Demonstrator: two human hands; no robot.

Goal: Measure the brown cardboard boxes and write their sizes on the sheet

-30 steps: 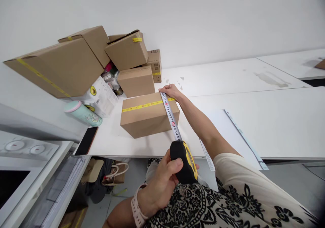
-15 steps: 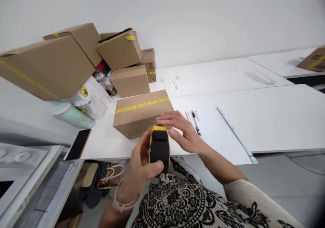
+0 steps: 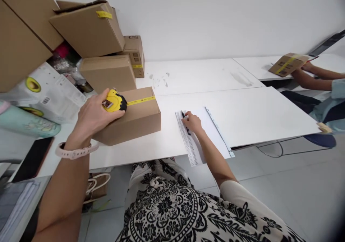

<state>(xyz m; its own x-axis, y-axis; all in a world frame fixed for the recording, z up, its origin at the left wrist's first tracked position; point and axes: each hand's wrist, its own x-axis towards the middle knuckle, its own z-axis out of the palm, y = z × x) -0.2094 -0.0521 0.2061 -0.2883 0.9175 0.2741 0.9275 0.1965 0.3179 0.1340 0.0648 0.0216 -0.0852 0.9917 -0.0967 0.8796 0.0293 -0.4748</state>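
Shifted over the box (image 3: 137,123), the tape measure (image 3: 115,101) is grasped by the left hand (image 3: 94,112), a pen (image 3: 188,129) by the right hand (image 3: 194,123); nudged, overhanging paper (image 3: 211,127) could be dislodged.

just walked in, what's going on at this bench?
The person's left hand holds a yellow-and-black tape measure over a taped cardboard box. The right hand is at a black pen on some papers; a firm grip isn't clear. Farther right, a co-worker's arm reaches to another box.
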